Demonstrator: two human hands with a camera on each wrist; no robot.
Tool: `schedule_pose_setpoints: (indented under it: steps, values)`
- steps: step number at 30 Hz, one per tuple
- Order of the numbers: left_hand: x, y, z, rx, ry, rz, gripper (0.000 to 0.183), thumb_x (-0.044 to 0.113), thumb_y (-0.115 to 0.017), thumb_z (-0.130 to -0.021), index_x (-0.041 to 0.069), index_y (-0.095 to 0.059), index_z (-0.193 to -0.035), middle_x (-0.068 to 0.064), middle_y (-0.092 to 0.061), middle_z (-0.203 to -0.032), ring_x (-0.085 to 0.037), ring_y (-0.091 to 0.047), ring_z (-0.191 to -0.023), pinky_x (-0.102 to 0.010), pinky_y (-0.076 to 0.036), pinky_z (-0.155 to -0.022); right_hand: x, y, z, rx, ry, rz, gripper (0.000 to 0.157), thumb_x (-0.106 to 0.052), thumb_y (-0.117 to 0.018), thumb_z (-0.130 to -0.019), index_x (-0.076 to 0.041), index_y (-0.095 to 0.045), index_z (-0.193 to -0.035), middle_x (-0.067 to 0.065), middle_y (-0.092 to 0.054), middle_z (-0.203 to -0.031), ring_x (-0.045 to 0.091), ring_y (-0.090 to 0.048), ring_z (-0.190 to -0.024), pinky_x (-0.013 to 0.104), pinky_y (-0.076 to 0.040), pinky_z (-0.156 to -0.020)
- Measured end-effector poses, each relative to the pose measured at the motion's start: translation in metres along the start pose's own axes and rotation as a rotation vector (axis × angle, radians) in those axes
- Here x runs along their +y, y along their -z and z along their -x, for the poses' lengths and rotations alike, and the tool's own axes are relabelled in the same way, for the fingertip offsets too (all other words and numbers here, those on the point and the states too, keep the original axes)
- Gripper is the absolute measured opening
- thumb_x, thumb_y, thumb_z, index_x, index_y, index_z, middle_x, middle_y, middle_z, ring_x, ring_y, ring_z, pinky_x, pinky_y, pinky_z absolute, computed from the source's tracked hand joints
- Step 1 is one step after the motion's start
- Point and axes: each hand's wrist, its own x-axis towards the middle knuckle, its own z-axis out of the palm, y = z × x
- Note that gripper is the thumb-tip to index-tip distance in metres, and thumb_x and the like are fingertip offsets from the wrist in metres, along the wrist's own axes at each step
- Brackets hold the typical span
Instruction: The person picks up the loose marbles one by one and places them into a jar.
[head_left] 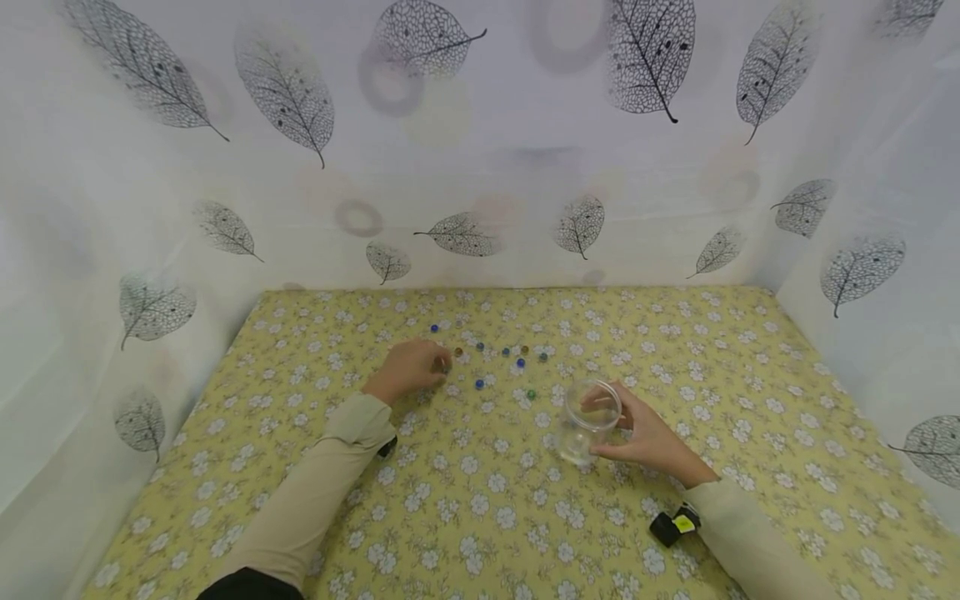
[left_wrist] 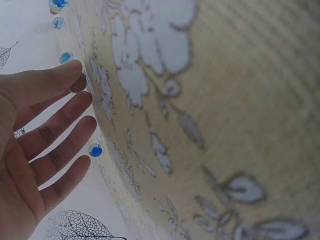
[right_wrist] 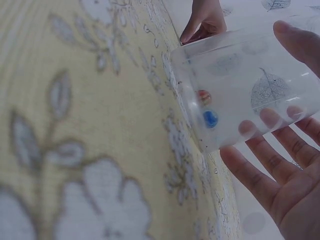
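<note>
On the patterned cloth my left hand (head_left: 412, 367) is at the left end of a scatter of glass marbles. In the left wrist view, its thumb and index fingertips pinch a dark brownish marble (left_wrist: 78, 83); the other fingers are spread. A blue marble (left_wrist: 95, 150) shows beyond them. My right hand (head_left: 637, 425) holds a clear, open-topped jar (head_left: 577, 446) from its right side, thumb on one side and fingers on the other. The jar stands on the cloth. Through its wall show a red-and-white marble (right_wrist: 204, 97) and a blue marble (right_wrist: 210, 119).
Several marbles lie between the hands, among them a dark blue marble (head_left: 479, 384), a green marble (head_left: 532, 394) and an amber marble (head_left: 525, 349). A yellow floral cloth (head_left: 465, 517) covers the table. White leaf-print curtains (head_left: 517, 183) enclose its back and sides.
</note>
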Motion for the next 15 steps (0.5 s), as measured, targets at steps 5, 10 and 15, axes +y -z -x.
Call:
schedule_pose_setpoints:
  steps: [5,10,15]
  values:
    - [-0.0025,-0.0037,-0.0016,0.007,-0.007,-0.009,0.013,0.022,-0.069,-0.084,0.018,-0.071,-0.096,0.003,-0.069,-0.09,-0.011,-0.062,-0.078,-0.028,-0.053,-0.066,0.0002,-0.0003,0.0001,0.0,0.002,-0.01,0.064,-0.01,-0.077,-0.077,-0.001,-0.043,-0.131,0.016,-0.052,-0.125,-0.009,-0.05,-0.111,0.024,-0.053,-0.085]
    - [-0.0017,-0.0036,-0.0012,0.018,-0.021,-0.017,0.013,0.021,-0.069,-0.084,0.017,-0.071,-0.097,0.002,-0.07,-0.09,-0.011,-0.063,-0.078,-0.028,-0.053,-0.065,0.0009,-0.0004,0.0002,-0.002,0.003,-0.013,0.064,-0.01,-0.077,-0.077,-0.003,-0.043,-0.131,0.016,-0.052,-0.125,-0.009,-0.05,-0.111,0.024,-0.053,-0.085]
    - [-0.0004,-0.0026,-0.0013,0.02,-0.021,-0.027,0.013,0.021,-0.068,-0.085,0.017,-0.072,-0.097,0.001,-0.07,-0.092,-0.012,-0.063,-0.079,-0.027,-0.053,-0.065,0.0017,-0.0004,0.0003,-0.003,-0.003,-0.006,0.063,-0.011,-0.077,-0.077,-0.004,-0.044,-0.131,0.016,-0.052,-0.125,-0.006,-0.052,-0.112,0.025,-0.053,-0.085]
